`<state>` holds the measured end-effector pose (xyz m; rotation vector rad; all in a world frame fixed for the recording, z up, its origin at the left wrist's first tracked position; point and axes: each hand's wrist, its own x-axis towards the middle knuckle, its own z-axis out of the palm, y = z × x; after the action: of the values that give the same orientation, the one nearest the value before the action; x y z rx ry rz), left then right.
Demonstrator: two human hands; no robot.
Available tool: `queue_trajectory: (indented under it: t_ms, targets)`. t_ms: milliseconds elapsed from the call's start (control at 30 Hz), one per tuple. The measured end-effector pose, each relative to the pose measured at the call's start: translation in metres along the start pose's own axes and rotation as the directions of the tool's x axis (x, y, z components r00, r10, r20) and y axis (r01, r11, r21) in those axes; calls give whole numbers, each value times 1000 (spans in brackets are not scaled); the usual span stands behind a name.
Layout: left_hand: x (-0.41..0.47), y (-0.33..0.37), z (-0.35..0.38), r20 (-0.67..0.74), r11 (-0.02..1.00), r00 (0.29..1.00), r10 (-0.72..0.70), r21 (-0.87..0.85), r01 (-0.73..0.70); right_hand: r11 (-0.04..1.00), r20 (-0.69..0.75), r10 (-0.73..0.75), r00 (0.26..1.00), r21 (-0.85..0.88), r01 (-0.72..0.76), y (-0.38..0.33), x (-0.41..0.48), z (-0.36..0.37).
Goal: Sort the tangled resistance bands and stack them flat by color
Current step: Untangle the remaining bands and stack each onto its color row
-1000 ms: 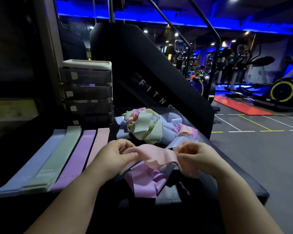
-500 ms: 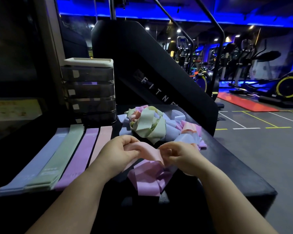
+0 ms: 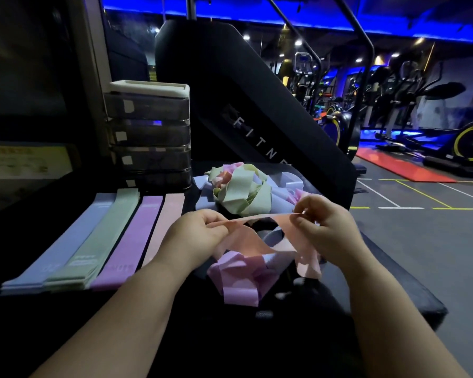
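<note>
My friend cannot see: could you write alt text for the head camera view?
The left hand and right hand pinch a pink band above a tangled pile of pastel bands on a black bench. Left of it lie four flat stacks: blue, green, purple, pink.

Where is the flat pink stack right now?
Head view, left of centre on the black bench: the pink stack is rightmost of the four flat stacks, beside the purple stack and just left of the left hand.

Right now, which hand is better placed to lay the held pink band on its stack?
Left, probably: the left hand pinches the peach-pink elastic band right beside the flat pink stack, while the right hand holds its far end.
</note>
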<state>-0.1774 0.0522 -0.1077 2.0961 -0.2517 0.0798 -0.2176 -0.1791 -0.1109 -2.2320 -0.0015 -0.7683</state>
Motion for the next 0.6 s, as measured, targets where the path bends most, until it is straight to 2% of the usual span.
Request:
queue_trajectory:
  t_ms: [167,267,400,600]
  targets:
    - [-2,6,3,55,999,997,49,8,-49,997,-13,58,998,50,-57,-3,0,-7]
    - [-6,10,8,165,995,981,97,12,-101,965,-7,153,988,215,-148,-3,0,-9]
    - [-3,10,16,269,967,944,192,111,-229,899,-10,206,978,397,-186,-2,3,-11]
    - [5,2,22,365,944,907,212,165,-287,778,16,279,960,581,-236,8,5,-17]
